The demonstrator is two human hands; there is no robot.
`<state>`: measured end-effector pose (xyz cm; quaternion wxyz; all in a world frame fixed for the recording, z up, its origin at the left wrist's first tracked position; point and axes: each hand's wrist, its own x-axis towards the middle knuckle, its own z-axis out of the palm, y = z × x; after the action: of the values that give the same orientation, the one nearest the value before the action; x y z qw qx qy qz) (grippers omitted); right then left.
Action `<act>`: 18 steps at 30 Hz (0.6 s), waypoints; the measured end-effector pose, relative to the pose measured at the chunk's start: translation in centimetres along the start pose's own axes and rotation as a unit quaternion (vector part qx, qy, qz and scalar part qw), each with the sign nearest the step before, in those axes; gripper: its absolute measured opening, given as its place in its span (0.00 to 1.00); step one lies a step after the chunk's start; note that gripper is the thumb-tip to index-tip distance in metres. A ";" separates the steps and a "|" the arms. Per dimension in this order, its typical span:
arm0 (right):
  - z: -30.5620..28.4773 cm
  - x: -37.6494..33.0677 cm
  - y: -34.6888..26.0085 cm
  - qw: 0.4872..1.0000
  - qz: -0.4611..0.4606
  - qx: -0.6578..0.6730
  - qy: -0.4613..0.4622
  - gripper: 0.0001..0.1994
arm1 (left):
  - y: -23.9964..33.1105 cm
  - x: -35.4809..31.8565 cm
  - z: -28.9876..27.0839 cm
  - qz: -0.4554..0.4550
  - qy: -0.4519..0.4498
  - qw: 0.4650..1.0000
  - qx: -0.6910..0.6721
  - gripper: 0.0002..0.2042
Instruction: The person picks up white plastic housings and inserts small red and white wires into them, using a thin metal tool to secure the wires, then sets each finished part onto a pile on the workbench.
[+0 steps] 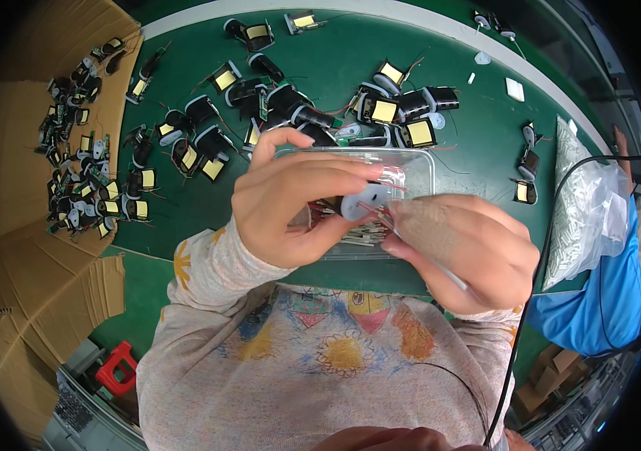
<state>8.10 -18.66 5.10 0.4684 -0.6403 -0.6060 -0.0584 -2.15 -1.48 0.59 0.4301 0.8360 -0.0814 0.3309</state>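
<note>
In my left hand point(275, 203) is a small black unit whose round grey end disc point(362, 203) faces right, gripped between thumb and fingers. My right hand point(471, 244) closes its fingertips beside that disc, near thin red wires point(380, 214). A slim pale rod point(452, 276) shows along the right palm; its kind I cannot make out. Beneath both hands stands a clear plastic box point(431, 164) with many small pale pieces and red leads point(362, 235) in it. My fingers cover much of the unit.
Black units with yellow pads point(384, 111) lie scattered over the green table point(471, 143). An open cardboard box point(23, 143) on the left holds more. At right are a clear bag of small white pieces point(576, 210), a blue cloth point(598, 316) and a hanging black cable point(538, 263).
</note>
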 end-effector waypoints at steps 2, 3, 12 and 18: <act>0.2 0.2 0.5 1.000 0.005 -0.004 0.008 0.12 | 0.4 0.3 -0.2 0.002 -0.023 1.000 0.013 0.17; 0.3 0.3 0.7 1.000 0.004 -0.003 0.009 0.11 | 0.7 0.2 -0.2 -0.023 -0.031 0.999 0.009 0.17; 0.1 0.0 0.0 0.997 0.057 -0.053 -0.011 0.13 | 0.4 0.1 -0.4 -0.006 -0.044 0.997 -0.069 0.15; 0.7 -0.4 -0.1 0.979 -0.068 -0.193 -0.006 0.26 | 1.3 -0.9 0.5 -0.014 0.060 0.998 -0.034 0.11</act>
<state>7.56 -18.51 4.53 0.3274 -0.6762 -0.6283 -0.2017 -3.10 -2.75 0.70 0.4671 0.8004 -0.0554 0.3715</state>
